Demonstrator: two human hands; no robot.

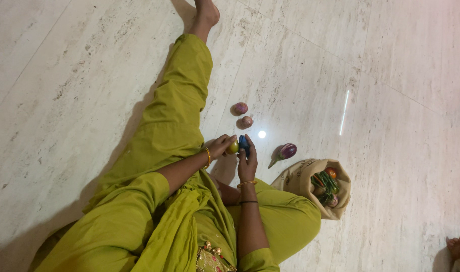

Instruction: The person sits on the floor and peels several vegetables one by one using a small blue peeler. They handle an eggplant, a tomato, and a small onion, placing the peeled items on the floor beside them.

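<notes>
I sit on a pale marble floor in green clothes. My left hand (219,146) pinches a small yellow-green round vegetable (233,147) in its fingertips. My right hand (247,163) is raised beside it, gripping a small dark blue tool (244,143) whose tip touches the vegetable. Both wrists wear bangles. Two purple-pink onions (240,108) (246,121) lie on the floor just beyond my hands.
A purple eggplant (286,151) lies to the right of my hands. Beside my bent right knee, an open beige cloth bag (296,177) holds mixed vegetables. My left leg (179,95) stretches forward. Another person's foot (459,247) shows at the bottom right corner.
</notes>
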